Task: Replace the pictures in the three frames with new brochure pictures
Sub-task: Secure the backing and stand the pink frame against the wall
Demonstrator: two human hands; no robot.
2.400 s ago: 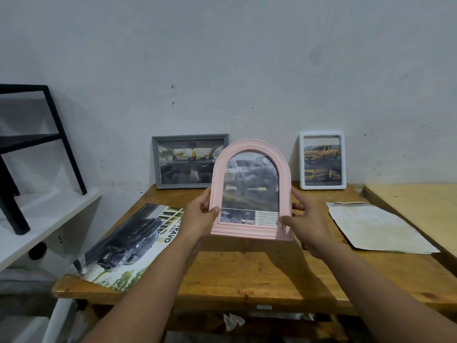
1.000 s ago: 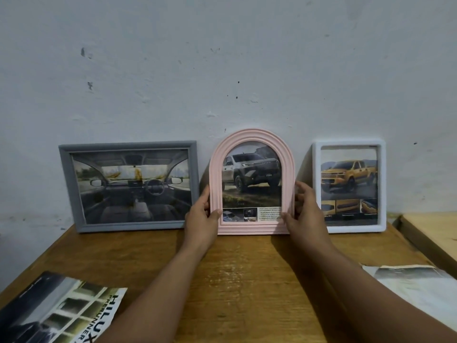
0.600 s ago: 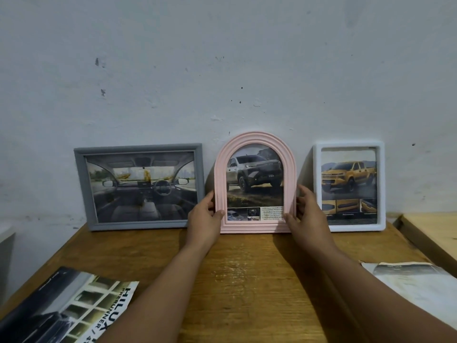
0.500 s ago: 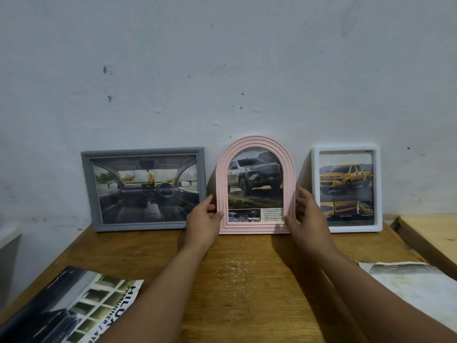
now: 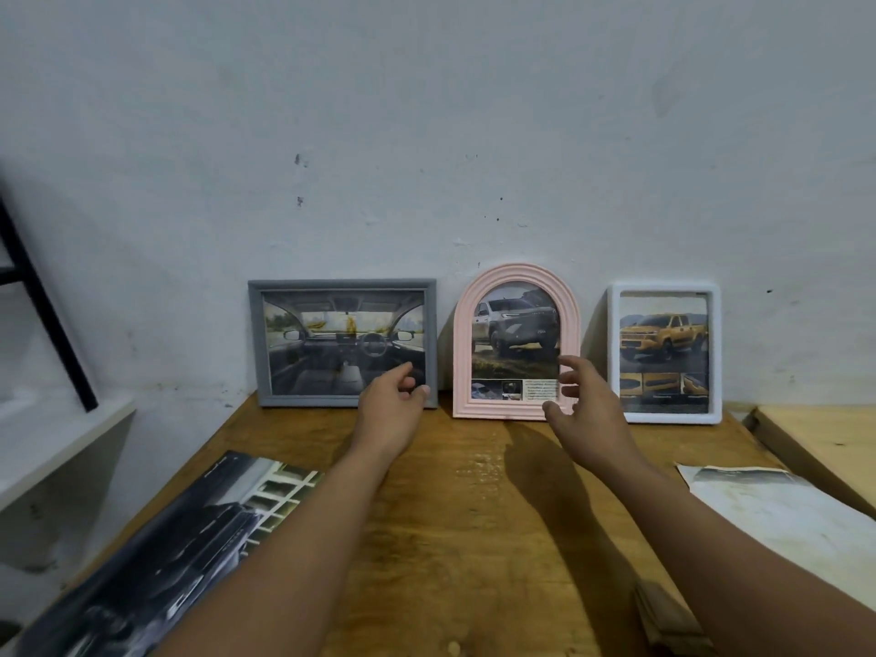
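Brochure [image 5: 156, 557] pages lie at the left near corner of the wooden table [image 5: 474, 538], showing a dark car. Behind them, 3 frames stand in a row against the wall [image 5: 426, 111]. Grey frame [image 5: 342, 342], long axis level, holds a dashboard picture. The left hand [image 5: 391, 410] hangs in front of its lower right corner with fingers loosely curled and nothing in them; whether a fingertip brushes the frame I cannot tell. Next, the pink arched frame [image 5: 515, 342] stands tall and upright with a silver pickup picture, free of both hands. The right hand [image 5: 585, 410] hovers just in front of its lower right edge, fingers spread and relaxed, empty. The white frame [image 5: 664, 353], also upright, shows a yellow pickup. A worn sheet of paper [image 5: 782, 509] lies flat at the right.

All 3 frames appear filled and set in place, so the task looks done or nearly so. If any touch-up follows, the pink frame lies straight ahead between the hands, the right hand nearer to it, the left nearer the grey one.
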